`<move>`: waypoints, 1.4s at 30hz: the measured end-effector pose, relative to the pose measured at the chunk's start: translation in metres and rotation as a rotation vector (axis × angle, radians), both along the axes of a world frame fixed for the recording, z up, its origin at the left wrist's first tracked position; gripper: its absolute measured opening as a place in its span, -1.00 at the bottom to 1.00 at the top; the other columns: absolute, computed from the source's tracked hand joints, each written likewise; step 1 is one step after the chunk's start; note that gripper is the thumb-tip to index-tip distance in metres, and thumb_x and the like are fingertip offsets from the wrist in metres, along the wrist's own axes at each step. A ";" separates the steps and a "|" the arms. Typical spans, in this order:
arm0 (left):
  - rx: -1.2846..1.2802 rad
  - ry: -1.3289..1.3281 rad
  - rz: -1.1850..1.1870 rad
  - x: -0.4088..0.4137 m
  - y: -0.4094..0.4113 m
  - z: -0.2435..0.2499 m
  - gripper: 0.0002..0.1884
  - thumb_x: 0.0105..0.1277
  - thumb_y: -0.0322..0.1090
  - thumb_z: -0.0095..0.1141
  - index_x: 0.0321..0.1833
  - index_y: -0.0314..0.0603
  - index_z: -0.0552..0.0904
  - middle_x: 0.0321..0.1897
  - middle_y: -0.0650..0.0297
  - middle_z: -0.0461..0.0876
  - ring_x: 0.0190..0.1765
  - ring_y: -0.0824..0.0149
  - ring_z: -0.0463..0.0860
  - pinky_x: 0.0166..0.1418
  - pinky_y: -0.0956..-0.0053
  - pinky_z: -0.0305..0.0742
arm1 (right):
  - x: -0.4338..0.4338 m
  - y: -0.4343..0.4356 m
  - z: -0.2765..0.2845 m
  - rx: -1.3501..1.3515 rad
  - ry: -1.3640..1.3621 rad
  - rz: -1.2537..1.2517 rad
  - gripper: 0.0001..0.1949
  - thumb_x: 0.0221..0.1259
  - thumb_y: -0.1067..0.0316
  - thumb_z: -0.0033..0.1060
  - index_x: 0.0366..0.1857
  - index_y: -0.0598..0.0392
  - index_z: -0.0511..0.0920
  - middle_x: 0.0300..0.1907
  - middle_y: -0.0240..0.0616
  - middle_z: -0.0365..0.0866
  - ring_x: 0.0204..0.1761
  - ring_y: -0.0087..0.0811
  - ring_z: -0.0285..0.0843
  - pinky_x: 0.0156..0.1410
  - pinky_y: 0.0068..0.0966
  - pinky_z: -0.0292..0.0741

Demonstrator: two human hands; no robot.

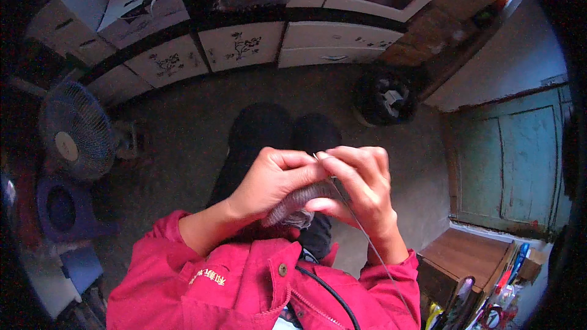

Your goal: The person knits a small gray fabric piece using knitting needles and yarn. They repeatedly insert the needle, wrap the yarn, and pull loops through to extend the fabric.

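My left hand (275, 178) pinches the upper edge of a grey knitted piece (291, 204) between thumb and forefinger. The knitting hangs below the fingers in front of my jacket, partly covered by both hands. At its top, the pale tip of a thin knitting needle (315, 156) shows where the fingertips meet. My right hand (362, 183) closes its forefinger and thumb area around that spot, the thumb lower and apart from the forefinger. A thin grey strand of yarn (367, 236) runs from the right fingers down across the right sleeve. Most of the needle is hidden.
Below my hands are my dark-trousered knees (261, 128). An electric fan (75, 130) stands left. White cabinets (243, 46) line the far side, with a black bin (387, 101) before them. At right are a blue-green door (504, 160) and a brown wooden cabinet (467, 252).
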State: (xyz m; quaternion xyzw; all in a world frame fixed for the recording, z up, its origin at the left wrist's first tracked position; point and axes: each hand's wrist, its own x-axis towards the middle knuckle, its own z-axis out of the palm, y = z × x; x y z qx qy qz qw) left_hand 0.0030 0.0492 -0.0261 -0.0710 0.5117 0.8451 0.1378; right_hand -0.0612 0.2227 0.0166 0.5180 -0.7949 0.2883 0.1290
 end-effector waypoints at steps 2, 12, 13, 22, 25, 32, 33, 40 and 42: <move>0.087 -0.033 -0.001 -0.004 -0.008 0.008 -0.82 0.38 -0.32 0.16 -0.15 -0.31 0.70 -0.31 0.32 0.69 -0.24 0.55 0.61 -0.13 0.65 0.53 | 0.002 0.006 0.001 -0.029 0.056 -0.089 -0.58 -0.13 0.08 0.48 -0.16 0.02 0.67 -0.34 -0.41 0.50 -0.28 -0.36 0.40 -0.10 -0.41 0.33; 0.250 -0.070 0.027 -0.003 -0.012 0.007 -0.86 0.33 -0.41 0.20 -0.15 -0.34 0.67 -0.28 0.24 0.70 -0.24 0.49 0.65 -0.10 0.60 0.56 | -0.010 0.024 -0.002 -0.069 -0.299 0.059 -0.70 0.00 0.28 0.38 -0.13 0.03 0.69 -0.49 -0.40 0.39 -0.38 -0.37 0.30 -0.26 -0.44 0.27; 0.260 -0.081 0.059 -0.003 -0.010 0.006 -0.87 0.32 -0.42 0.20 -0.16 -0.33 0.67 -0.28 0.24 0.70 -0.24 0.49 0.65 -0.10 0.60 0.56 | -0.007 0.023 -0.004 -0.049 -0.206 0.023 -0.69 0.00 0.26 0.38 -0.12 0.04 0.68 -0.48 -0.40 0.39 -0.38 -0.37 0.30 -0.25 -0.43 0.26; 0.102 0.041 0.203 0.003 0.003 0.000 -0.87 0.31 -0.42 0.22 -0.15 -0.31 0.68 -0.28 0.29 0.70 -0.21 0.51 0.64 -0.11 0.61 0.55 | 0.010 0.005 -0.009 -0.031 0.066 -0.114 -0.58 -0.09 0.09 0.46 -0.15 0.06 0.59 -0.36 -0.36 0.48 -0.31 -0.32 0.41 -0.14 -0.37 0.33; -0.026 0.014 0.031 0.006 -0.002 0.004 -0.87 0.32 -0.43 0.21 -0.16 -0.33 0.69 -0.30 0.30 0.68 -0.24 0.53 0.63 -0.15 0.63 0.54 | 0.002 -0.006 -0.002 -0.059 -0.205 0.004 -0.37 -0.21 -0.02 0.53 -0.05 0.15 0.51 -0.14 -0.16 0.52 -0.13 -0.16 0.46 0.01 -0.30 0.41; 0.006 0.007 0.039 0.010 -0.005 0.007 -0.86 0.34 -0.43 0.15 -0.16 -0.35 0.69 -0.27 0.30 0.69 -0.20 0.53 0.62 -0.09 0.64 0.51 | -0.001 0.006 -0.015 0.008 -0.184 -0.141 -0.57 -0.17 -0.09 0.48 -0.47 0.00 0.49 -0.45 -0.28 0.36 -0.34 -0.22 0.28 -0.19 -0.34 0.21; -0.007 0.042 0.061 0.011 -0.005 0.007 -0.86 0.33 -0.43 0.13 -0.17 -0.34 0.69 -0.27 0.30 0.67 -0.20 0.52 0.61 -0.09 0.62 0.50 | 0.003 0.008 -0.009 -0.016 -0.174 -0.128 -0.72 -0.06 0.08 0.42 -0.43 -0.01 0.55 -0.50 -0.33 0.35 -0.37 -0.27 0.27 -0.21 -0.36 0.19; 0.083 0.050 0.093 0.015 -0.004 0.010 -0.83 0.33 -0.42 0.06 -0.10 -0.30 0.65 -0.24 0.28 0.66 -0.16 0.48 0.62 -0.03 0.56 0.52 | 0.016 0.013 -0.011 -0.105 0.052 -0.089 -0.78 -0.05 0.25 0.40 -0.27 -0.06 0.69 -0.64 -0.51 0.27 -0.49 -0.45 0.23 -0.24 -0.43 0.14; 0.108 0.068 0.094 0.015 -0.003 0.009 -0.85 0.36 -0.47 0.06 -0.09 -0.32 0.63 -0.23 0.28 0.66 -0.15 0.51 0.62 -0.01 0.59 0.53 | 0.015 0.017 -0.005 -0.061 0.026 -0.067 -0.78 -0.06 0.25 0.41 -0.27 -0.07 0.69 -0.63 -0.52 0.27 -0.49 -0.45 0.23 -0.25 -0.43 0.13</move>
